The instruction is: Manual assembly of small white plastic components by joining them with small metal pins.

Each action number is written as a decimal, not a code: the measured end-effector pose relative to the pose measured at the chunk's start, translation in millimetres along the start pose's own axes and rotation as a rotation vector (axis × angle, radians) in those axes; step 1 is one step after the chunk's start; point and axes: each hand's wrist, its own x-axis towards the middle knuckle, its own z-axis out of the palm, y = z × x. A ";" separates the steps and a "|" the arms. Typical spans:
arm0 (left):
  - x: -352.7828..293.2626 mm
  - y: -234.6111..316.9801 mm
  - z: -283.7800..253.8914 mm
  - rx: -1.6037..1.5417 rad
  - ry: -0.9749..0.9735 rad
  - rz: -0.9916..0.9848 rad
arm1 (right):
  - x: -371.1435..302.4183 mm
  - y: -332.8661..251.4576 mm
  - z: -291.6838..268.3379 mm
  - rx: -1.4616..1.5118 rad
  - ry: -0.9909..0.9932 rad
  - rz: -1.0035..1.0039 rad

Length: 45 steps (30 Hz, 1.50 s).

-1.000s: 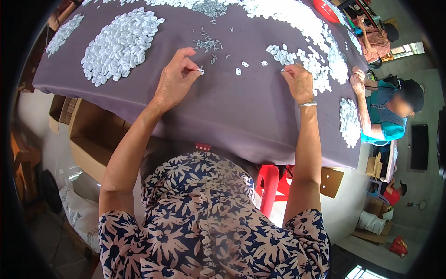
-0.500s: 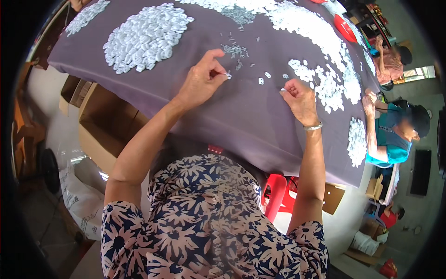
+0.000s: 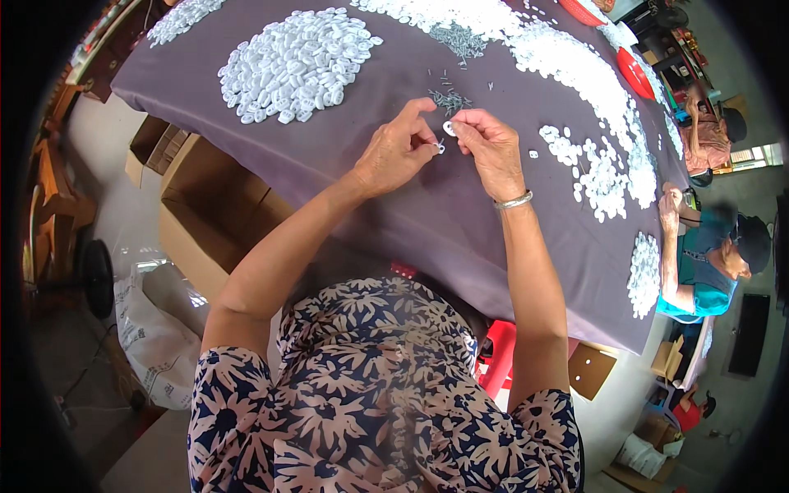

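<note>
My left hand (image 3: 390, 156) pinches a white piece (image 3: 441, 149) over the purple cloth (image 3: 308, 156); at one o'clock from it, just apart, my right hand (image 3: 491, 154) grips a white oval (image 3: 449, 128), long axis unclear

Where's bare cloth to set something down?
Two open stretches of tablecloth: one between the big white heap and left hand; another between the bracelet and the small white pile at the right edge. Crowded: the far side, under the white spread, and the grey pins just beyond the hands.
</note>
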 end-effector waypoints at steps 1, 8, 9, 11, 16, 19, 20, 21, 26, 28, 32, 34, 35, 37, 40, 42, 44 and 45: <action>0.3 -0.6 -0.2 0.003 -0.002 0.003 | -0.4 1.4 0.1 0.000 -0.006 0.008; 0.2 0.5 -0.4 0.019 -0.001 0.009 | -4.4 4.0 4.6 -0.018 0.024 0.026; 0.3 -0.3 0.0 0.012 0.001 0.023 | -4.4 3.9 4.9 -0.016 0.024 0.026; 0.4 -1.3 0.1 0.006 0.002 0.038 | -4.0 3.5 5.2 -0.010 0.003 0.031; 0.4 0.4 0.5 0.011 -0.006 0.025 | -4.2 3.1 3.0 -0.011 0.002 0.025; 0.3 -0.5 0.6 0.003 -0.004 0.030 | -4.2 4.4 2.2 -0.031 -0.001 0.013; 0.1 -0.6 0.4 0.003 -0.003 0.030 | -4.3 4.8 2.5 -0.039 -0.013 0.002; 0.0 -0.8 0.2 -0.002 -0.004 0.032 | -4.8 4.3 3.0 -0.039 -0.014 0.003; -2.1 0.8 -1.0 -0.002 -0.009 0.021 | -7.1 2.0 5.1 -0.060 -0.013 0.002; -3.4 3.0 -1.5 0.003 -0.008 0.016 | -7.7 3.6 5.7 -0.078 -0.021 -0.006; -1.8 0.1 -0.9 0.008 -0.006 0.024 | -6.7 2.5 6.0 -0.090 -0.046 -0.040; -1.5 0.5 -0.7 0.004 0.007 0.054 | -8.0 0.3 6.2 -0.091 -0.055 -0.060; -0.7 0.3 -0.5 0.005 0.009 0.048 | -7.3 2.3 6.0 -0.078 -0.067 -0.070; 1.2 0.2 0.3 0.000 -0.004 0.045 | -5.9 2.1 4.3 -0.086 -0.067 -0.047; 2.0 -4.3 0.7 0.004 0.004 0.061 | -5.5 4.5 4.5 -0.100 -0.081 -0.050; 1.0 -4.0 0.2 0.019 0.006 0.050 | -5.9 6.3 4.5 -0.106 -0.094 -0.071; 0.4 -3.9 0.4 0.034 0.009 0.042 | -5.3 6.1 4.6 -0.130 -0.110 -0.065; 0.3 -4.2 0.6 0.041 0.022 0.039 | -5.9 7.6 4.8 -0.130 -0.110 -0.063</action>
